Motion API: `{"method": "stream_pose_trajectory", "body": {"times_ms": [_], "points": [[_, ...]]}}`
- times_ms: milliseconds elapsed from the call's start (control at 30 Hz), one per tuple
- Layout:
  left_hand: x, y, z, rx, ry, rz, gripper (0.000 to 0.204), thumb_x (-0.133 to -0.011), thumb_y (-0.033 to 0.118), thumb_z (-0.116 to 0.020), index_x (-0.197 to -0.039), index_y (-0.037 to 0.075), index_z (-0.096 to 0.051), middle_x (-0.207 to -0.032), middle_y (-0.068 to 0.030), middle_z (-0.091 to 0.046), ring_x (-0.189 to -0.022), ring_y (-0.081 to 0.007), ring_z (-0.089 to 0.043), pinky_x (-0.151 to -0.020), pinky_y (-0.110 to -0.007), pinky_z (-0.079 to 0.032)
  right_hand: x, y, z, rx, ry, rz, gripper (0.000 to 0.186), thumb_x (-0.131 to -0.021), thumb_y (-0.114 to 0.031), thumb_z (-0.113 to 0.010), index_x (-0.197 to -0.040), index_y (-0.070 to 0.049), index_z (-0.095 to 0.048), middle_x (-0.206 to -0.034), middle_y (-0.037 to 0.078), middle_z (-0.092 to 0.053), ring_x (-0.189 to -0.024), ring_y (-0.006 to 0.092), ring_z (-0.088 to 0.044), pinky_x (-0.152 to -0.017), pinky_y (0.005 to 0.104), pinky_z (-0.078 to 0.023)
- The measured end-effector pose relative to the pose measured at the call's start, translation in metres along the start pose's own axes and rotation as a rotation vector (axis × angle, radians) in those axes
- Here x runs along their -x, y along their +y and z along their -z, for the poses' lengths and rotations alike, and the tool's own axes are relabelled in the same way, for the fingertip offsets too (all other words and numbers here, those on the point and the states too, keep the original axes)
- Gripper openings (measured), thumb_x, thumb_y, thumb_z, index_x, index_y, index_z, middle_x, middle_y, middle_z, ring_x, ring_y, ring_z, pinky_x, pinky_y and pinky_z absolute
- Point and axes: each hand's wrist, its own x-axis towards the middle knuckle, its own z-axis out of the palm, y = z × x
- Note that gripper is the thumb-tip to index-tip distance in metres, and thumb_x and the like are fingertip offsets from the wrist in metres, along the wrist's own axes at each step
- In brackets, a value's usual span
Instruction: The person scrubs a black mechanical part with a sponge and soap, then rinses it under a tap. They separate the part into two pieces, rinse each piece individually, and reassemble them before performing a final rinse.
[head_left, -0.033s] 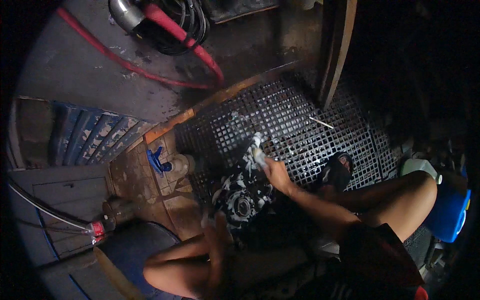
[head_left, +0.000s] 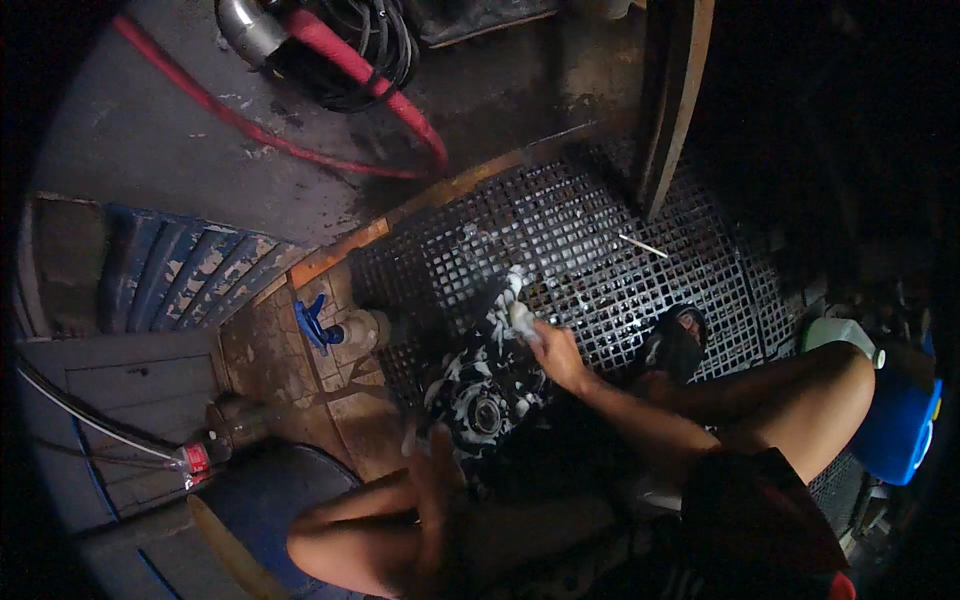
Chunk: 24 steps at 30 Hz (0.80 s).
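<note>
A dark machine part (head_left: 484,412) sits low between my legs, streaked with white foam around a round ring-shaped opening. My right hand (head_left: 557,352) is closed on a short, pale, foam-covered brush (head_left: 521,319), held just above the part's far end. The brush head is blurred under the foam. My left hand (head_left: 432,458) is at the near left side of the part, in shadow. Its fingers are too dark and smeared to show whether they grip the part. The part's near side is lost in the dark.
Black grid matting (head_left: 590,265) covers the floor, with a thin pale stick (head_left: 642,245) on it. A blue valve handle (head_left: 318,323) sticks up at the left. Blue (head_left: 898,425) and pale green jugs (head_left: 838,335) stand at the right. A wooden post (head_left: 676,110) rises behind; a red hose (head_left: 400,105) lies at the back.
My right hand and the brush have shifted very slightly to the right and nearer to me. My left hand shows little movement.
</note>
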Motion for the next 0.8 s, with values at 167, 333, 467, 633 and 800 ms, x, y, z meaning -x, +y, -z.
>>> {"method": "stream_pose_trajectory", "body": {"times_ms": [167, 333, 467, 633, 800], "points": [[-0.056, -0.004, 0.054, 1.351, -0.077, 0.462, 0.035, -0.095, 0.019, -0.052, -0.123, 0.000, -0.047, -0.117, -0.0129, -0.053, -0.106, -0.0256, -0.050, -0.090, -0.038, -0.042, -0.026, 0.034, -0.009, 0.074, 0.245, -0.438, 0.027, -0.087, -0.012, -0.059, -0.110, 0.003, -0.062, -0.088, 0.026, -0.066, -0.079, 0.0408, -0.065, -0.069, 0.0435, -0.051], [-0.096, -0.008, 0.138, 1.690, -0.039, 0.764, 0.023, -0.098, 0.022, -0.051, -0.103, -0.001, -0.052, -0.097, -0.0047, -0.055, -0.087, -0.0149, -0.049, -0.076, -0.030, -0.042, -0.060, 0.014, -0.017, 0.037, -0.023, -0.261, 0.031, -0.087, -0.016, -0.058, -0.114, -0.001, -0.062, -0.094, 0.025, -0.066, -0.085, 0.0415, -0.064, -0.076, 0.0460, -0.050], [-0.096, -0.006, 0.128, 1.545, 0.157, 0.663, 0.023, -0.098, 0.022, -0.050, -0.099, -0.001, -0.053, -0.089, -0.0041, -0.054, -0.081, -0.0141, -0.047, -0.072, -0.030, -0.041, -0.048, -0.005, -0.001, -0.079, -0.074, -0.329, 0.033, -0.085, -0.012, -0.060, -0.117, -0.002, -0.061, -0.097, 0.025, -0.065, -0.090, 0.0418, -0.063, -0.079, 0.0440, -0.050], [-0.111, -0.011, 0.135, 1.608, 0.083, 0.632, 0.028, -0.098, 0.027, -0.051, -0.101, -0.001, -0.053, -0.085, -0.0015, -0.052, -0.076, -0.0129, -0.045, -0.067, -0.029, -0.040, -0.024, -0.016, -0.016, -0.107, -0.118, -0.187, 0.031, -0.084, -0.005, -0.060, -0.115, -0.003, -0.061, -0.099, 0.025, -0.065, -0.095, 0.0405, -0.064, -0.080, 0.0403, -0.051], [-0.099, -0.011, 0.104, 1.718, 0.090, 0.762, 0.036, -0.097, 0.030, -0.049, -0.108, -0.004, -0.057, -0.095, -0.0157, -0.061, -0.089, -0.0263, -0.056, -0.080, -0.038, -0.044, -0.021, -0.044, 0.004, -0.142, -0.185, -0.272, 0.033, -0.082, -0.008, -0.064, -0.115, -0.004, -0.061, -0.101, 0.024, -0.064, -0.094, 0.0443, -0.060, -0.082, 0.0467, -0.050]]}}
